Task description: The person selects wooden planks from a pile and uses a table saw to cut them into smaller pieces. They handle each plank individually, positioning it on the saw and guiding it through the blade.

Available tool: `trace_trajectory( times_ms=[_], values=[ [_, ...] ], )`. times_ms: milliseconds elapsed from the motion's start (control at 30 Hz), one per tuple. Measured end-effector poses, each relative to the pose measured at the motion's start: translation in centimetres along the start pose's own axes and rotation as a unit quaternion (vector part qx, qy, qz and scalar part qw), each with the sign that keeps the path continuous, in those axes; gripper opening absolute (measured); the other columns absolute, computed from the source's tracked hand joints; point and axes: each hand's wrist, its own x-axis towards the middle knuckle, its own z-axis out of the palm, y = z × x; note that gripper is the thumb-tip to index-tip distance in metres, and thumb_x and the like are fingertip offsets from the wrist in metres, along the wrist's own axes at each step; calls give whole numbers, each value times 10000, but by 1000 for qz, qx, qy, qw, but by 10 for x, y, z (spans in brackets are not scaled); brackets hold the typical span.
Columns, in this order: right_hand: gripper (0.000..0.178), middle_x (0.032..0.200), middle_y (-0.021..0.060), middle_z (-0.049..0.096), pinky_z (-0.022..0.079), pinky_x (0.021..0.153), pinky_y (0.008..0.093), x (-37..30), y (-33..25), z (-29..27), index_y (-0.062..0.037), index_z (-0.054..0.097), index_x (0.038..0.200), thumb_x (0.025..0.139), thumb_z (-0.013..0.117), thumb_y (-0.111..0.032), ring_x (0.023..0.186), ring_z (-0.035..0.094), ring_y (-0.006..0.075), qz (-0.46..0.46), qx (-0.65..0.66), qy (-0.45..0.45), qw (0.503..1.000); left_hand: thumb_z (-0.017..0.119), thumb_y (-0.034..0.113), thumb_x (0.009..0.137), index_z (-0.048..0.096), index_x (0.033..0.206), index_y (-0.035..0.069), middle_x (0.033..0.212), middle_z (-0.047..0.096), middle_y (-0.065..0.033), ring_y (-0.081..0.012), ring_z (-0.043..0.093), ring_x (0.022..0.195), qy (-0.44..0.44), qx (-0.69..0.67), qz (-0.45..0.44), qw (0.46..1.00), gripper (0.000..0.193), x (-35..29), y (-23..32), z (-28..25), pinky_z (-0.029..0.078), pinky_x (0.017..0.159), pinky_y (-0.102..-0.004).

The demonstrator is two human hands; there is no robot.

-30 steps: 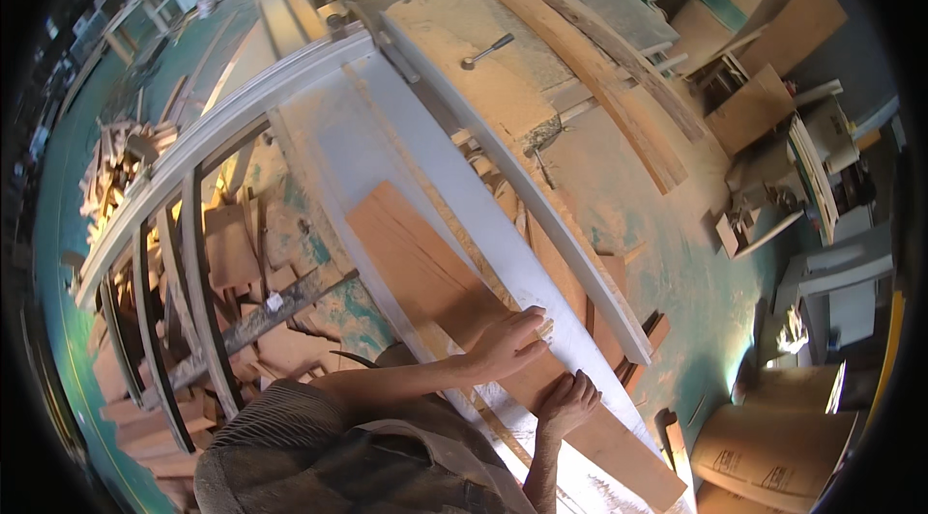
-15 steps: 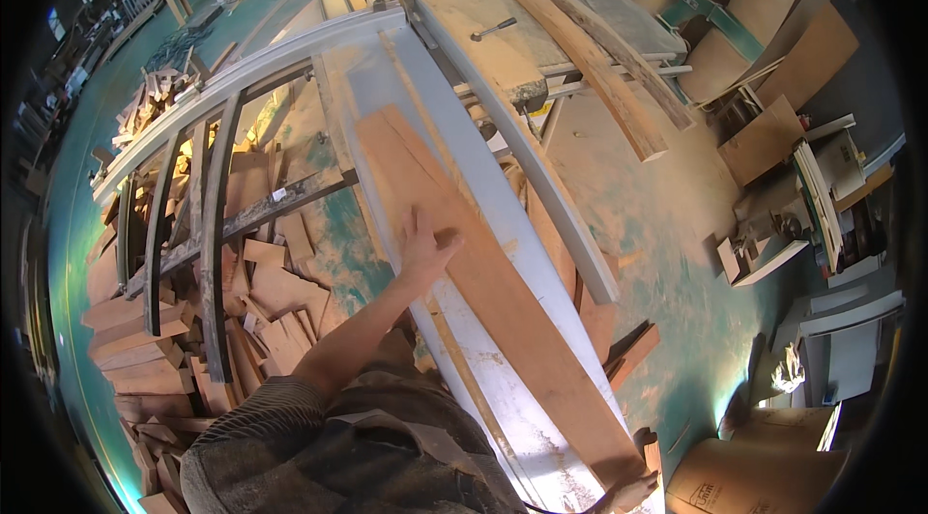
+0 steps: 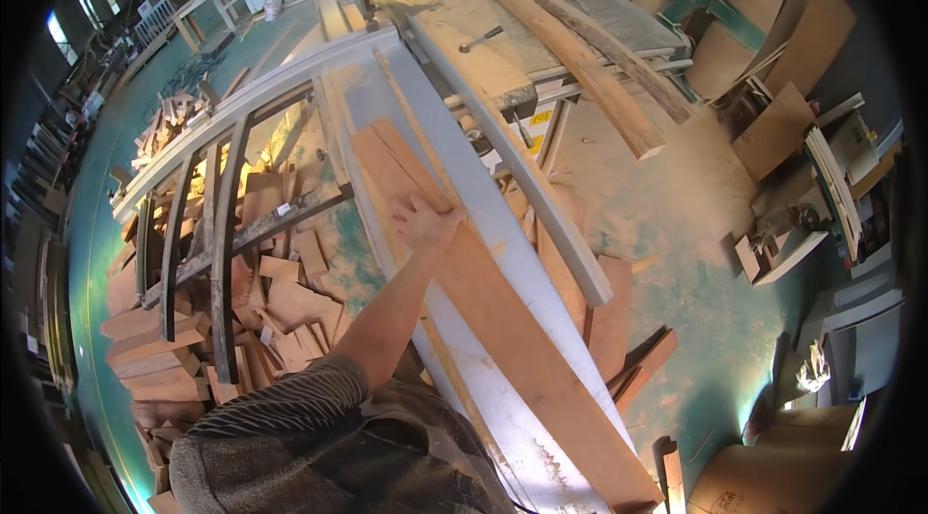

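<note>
Floor (image 3: 706,330), green and dusted with sawdust, spreads to both sides of the plank (image 3: 512,330) into the dark lens rim. The white table (image 3: 372,94) lies under the plank, its near part washed out by glare and cut off. Scrap wood (image 3: 300,301) heaps left of the plank, partly hidden behind dark bars (image 3: 223,263). Right of the plank, a gap separates the table from a grey rail (image 3: 512,166). The plank lies flat, pale tabletop showing along both long edges and past its far end; its near end is barely within view. A brown curved panel (image 3: 773,477), right of the plank's near end, bears printing too cropped to read. The left hand (image 3: 427,224) rests on the plank's far half, fingers spread and gripping nothing, thumb near the right edge. The right hand is out of sight; I cannot tell its fingers' state. Right of the plank, past the rail, sits a small yellow label (image 3: 541,118).
</note>
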Motion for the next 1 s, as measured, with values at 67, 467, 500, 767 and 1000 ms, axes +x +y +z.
trace_trajectory(
  times_ms=[67,467,500,767,1000],
  values=[
    [401,1101,207,615,527,797,425,17,-8,2,67,595,1220,982,644,-251,1003,592,332,-6,9,-5,1000,804,663,676,408,1436,29,1600,125,-252,-481,296,1363,5,-24,9,1000,1066,1,-3,1,348,1108,-523],
    [403,1029,185,622,523,729,398,76,-69,25,65,605,1181,991,637,-288,920,595,290,-33,43,-39,998,854,484,667,472,1386,56,1571,185,-195,-511,391,1268,-6,-69,19,997,920,-7,16,-31,425,1027,-550],
    [403,1023,184,623,522,724,396,77,-74,27,65,605,1178,992,636,-291,913,595,287,-32,41,-39,998,851,481,663,474,1390,60,1564,197,-192,-513,396,1264,3,-75,34,997,921,-2,23,-31,426,1027,-550],
    [411,976,169,628,519,679,378,51,-121,34,64,612,1152,998,631,-316,858,597,259,-28,67,-53,996,845,523,615,489,1407,78,1490,298,-189,-524,407,1267,49,-108,111,987,976,128,105,15,424,1026,-563],
    [420,934,156,632,517,640,363,-45,-141,34,63,618,1130,1003,627,-337,810,599,234,-15,125,-60,990,799,428,775,461,1366,-47,1398,426,-206,-384,539,1206,99,-168,252,948,831,216,112,68,476,1008,-453]
  ],
)
